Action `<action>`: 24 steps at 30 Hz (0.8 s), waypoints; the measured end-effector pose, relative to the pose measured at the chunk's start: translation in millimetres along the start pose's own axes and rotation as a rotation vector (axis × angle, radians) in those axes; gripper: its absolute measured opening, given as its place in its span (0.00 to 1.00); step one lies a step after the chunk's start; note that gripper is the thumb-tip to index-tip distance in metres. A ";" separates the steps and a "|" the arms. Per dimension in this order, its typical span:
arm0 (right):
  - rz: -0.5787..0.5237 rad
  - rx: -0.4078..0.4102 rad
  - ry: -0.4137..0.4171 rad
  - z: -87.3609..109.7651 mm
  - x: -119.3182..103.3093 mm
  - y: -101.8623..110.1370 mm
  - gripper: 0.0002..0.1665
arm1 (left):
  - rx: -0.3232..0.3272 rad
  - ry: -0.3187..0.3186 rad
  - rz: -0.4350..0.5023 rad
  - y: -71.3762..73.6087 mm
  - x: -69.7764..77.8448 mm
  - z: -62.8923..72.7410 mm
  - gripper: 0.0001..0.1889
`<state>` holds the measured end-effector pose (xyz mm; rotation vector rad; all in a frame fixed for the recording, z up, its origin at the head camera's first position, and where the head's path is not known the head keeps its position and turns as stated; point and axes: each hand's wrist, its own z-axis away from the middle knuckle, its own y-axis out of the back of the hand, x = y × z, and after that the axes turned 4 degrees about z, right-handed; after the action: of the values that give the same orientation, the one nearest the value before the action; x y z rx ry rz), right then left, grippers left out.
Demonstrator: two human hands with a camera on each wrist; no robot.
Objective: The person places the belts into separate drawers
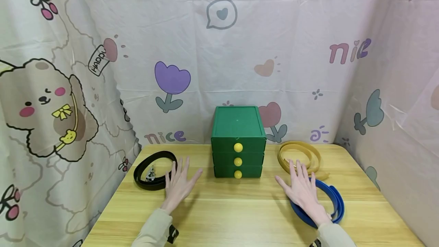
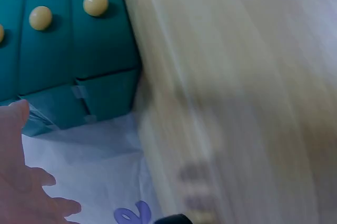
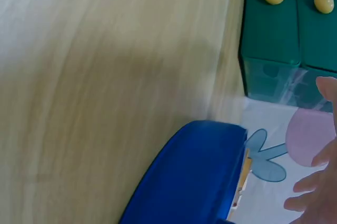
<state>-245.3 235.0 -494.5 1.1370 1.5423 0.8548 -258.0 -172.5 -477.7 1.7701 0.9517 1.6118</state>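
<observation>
In the head view my left hand (image 1: 180,184) hovers with fingers spread beside a coiled black belt (image 1: 140,171) that has a silver buckle. My right hand (image 1: 303,191), fingers spread as well, is over a coiled blue belt (image 1: 338,201) and hides part of it. Just behind those fingertips lies a coiled yellow belt (image 1: 317,156). Between the hands, farther back, stands a green chest of three drawers (image 1: 238,123) with round yellow knobs. Neither hand holds anything. The right wrist view shows the blue belt (image 3: 187,169) close up.
The wooden table (image 1: 219,216) carries the chest and the belts. A printed white cloth (image 1: 226,52) hangs behind the table and along both sides. The chest's back is close to this cloth.
</observation>
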 end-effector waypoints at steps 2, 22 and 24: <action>-0.006 0.003 0.001 0.6 -3.0 1.7 0.58 | 0.003 -0.003 0.023 1.1 4.3 -0.2 0.47; -0.125 0.161 0.051 -4.1 -35.8 12.1 0.46 | 0.039 -0.045 0.236 12.7 36.4 -21.5 0.43; -0.148 0.172 0.052 -5.6 -39.4 12.9 0.44 | 0.039 -0.041 0.280 13.8 38.9 -23.2 0.42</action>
<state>-245.1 201.7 -469.3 1.1137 1.7472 0.6672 -278.1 -150.8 -440.8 2.0276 0.7464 1.7266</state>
